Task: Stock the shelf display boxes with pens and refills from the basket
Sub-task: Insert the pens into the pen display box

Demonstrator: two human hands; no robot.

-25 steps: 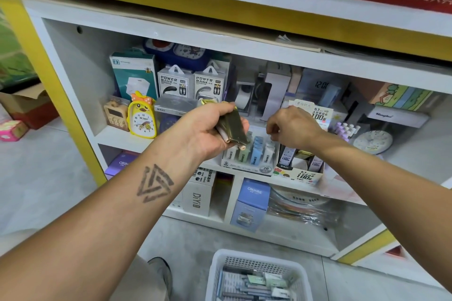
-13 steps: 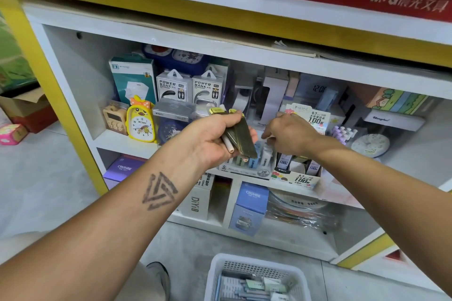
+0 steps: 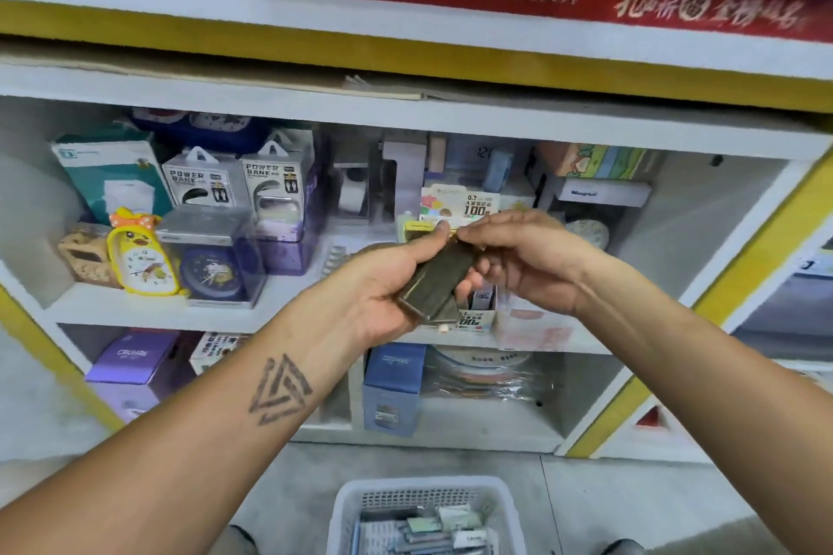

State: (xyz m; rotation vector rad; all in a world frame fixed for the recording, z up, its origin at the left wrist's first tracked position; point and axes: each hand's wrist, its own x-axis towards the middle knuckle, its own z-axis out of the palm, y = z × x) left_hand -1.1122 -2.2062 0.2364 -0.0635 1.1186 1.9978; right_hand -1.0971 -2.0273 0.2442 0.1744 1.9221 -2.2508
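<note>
Head view, left to right: yellow duck clock (image 3: 139, 255) and two power bank boxes (image 3: 234, 183) on the white shelf (image 3: 148, 306). My left hand (image 3: 383, 284) grips a stack of dark olive refill packs (image 3: 435, 284), thumb laid along the top. My right hand (image 3: 525, 259) meets it, fingertips pinching the upper end of the same stack, in front of the display box (image 3: 478, 313) with its "100" label, mostly hidden behind my hands. White basket (image 3: 347, 509) on the floor below, more packs lying inside.
</note>
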